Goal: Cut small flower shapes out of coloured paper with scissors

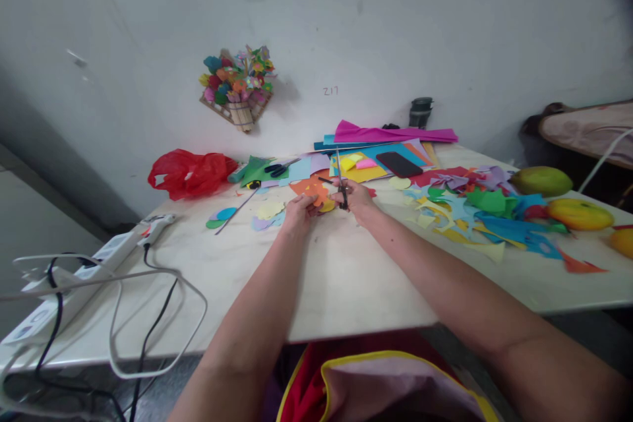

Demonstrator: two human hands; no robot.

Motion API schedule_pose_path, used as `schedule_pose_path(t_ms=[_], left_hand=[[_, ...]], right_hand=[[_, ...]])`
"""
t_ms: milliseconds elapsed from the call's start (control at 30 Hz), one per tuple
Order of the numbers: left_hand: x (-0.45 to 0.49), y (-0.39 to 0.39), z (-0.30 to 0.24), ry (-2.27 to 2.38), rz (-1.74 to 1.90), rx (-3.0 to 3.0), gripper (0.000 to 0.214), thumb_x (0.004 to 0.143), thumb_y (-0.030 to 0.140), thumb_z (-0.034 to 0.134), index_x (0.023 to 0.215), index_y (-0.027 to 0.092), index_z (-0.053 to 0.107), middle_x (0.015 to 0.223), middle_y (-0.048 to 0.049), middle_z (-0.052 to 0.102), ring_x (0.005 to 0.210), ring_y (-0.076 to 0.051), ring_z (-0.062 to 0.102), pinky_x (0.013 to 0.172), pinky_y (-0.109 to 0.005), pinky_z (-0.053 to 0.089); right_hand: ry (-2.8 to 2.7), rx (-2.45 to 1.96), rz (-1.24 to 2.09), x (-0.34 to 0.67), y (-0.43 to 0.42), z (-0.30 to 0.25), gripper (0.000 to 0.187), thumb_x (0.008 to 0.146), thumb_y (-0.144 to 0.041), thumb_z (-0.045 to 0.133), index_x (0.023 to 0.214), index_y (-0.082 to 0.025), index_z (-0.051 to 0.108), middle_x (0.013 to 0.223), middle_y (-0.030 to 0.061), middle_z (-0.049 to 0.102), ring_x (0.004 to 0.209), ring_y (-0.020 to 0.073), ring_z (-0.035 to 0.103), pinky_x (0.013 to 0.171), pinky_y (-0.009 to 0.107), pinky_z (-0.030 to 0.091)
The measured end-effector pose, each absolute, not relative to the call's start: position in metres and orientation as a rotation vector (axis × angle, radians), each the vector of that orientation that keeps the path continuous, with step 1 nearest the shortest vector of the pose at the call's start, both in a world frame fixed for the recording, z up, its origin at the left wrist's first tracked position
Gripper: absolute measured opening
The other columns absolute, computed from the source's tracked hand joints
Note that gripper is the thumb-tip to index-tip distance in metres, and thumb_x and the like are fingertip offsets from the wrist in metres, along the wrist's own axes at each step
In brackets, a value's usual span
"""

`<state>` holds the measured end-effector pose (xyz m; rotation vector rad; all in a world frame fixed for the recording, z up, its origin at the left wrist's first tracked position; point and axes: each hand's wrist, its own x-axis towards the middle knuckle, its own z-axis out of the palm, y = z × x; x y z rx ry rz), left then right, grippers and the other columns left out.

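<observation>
My left hand (298,212) is closed on an orange paper piece (311,190) held just above the white table (336,277). My right hand (357,200) grips a pair of scissors (341,183) with the blades pointing up and away, right beside the orange paper. A small yellow bit (327,206) shows between the two hands. Both forearms reach out from the bottom of the view.
Coloured paper scraps (494,217) cover the right side, next to mangoes (541,180). Paper sheets with a black phone (398,163) lie at the back. A red bag (190,173), second scissors (277,169) and a power strip (99,264) with cables sit at left.
</observation>
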<state>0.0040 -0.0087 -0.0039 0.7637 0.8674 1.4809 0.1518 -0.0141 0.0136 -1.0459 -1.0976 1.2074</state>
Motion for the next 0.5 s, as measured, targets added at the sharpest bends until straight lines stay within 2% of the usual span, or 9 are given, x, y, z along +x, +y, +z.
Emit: schedule_pose_path(t_ms=[133, 267, 500], left_hand=[[0.003, -0.008, -0.004, 0.882, 1.476, 0.762, 0.012, 0.063, 0.007, 0.074, 0.072, 0.011, 0.068, 0.072, -0.0083, 0.072, 0.064, -0.018, 0.068, 0.069, -0.032, 0.057], [0.002, -0.009, -0.003, 0.88, 1.468, 0.775, 0.012, 0.061, 0.008, 0.074, 0.068, 0.012, 0.065, 0.071, -0.0077, 0.071, 0.063, -0.016, 0.067, 0.067, -0.03, 0.056], [-0.002, -0.011, -0.002, 0.859, 1.45, 0.822, 0.019, 0.056, 0.009, 0.079, 0.065, 0.014, 0.062, 0.064, -0.0051, 0.068, 0.06, -0.018, 0.066, 0.068, -0.034, 0.056]], right_hand=[[-1.1, -1.059, 1.189, 0.153, -0.013, 0.013, 0.037, 0.063, -0.022, 0.076, 0.096, -0.017, 0.061, 0.057, -0.0057, 0.056, 0.051, 0.0121, 0.059, 0.039, 0.018, 0.036], [-1.124, -1.097, 1.132, 0.154, -0.012, 0.012, 0.031, 0.065, -0.02, 0.075, 0.092, -0.019, 0.059, 0.058, -0.0061, 0.054, 0.049, 0.0114, 0.057, 0.038, 0.018, 0.036], [-1.191, -1.053, 1.172, 0.162, -0.008, 0.012, 0.029, 0.065, -0.02, 0.079, 0.087, -0.018, 0.061, 0.058, -0.0058, 0.056, 0.042, 0.0066, 0.049, 0.041, 0.018, 0.039]])
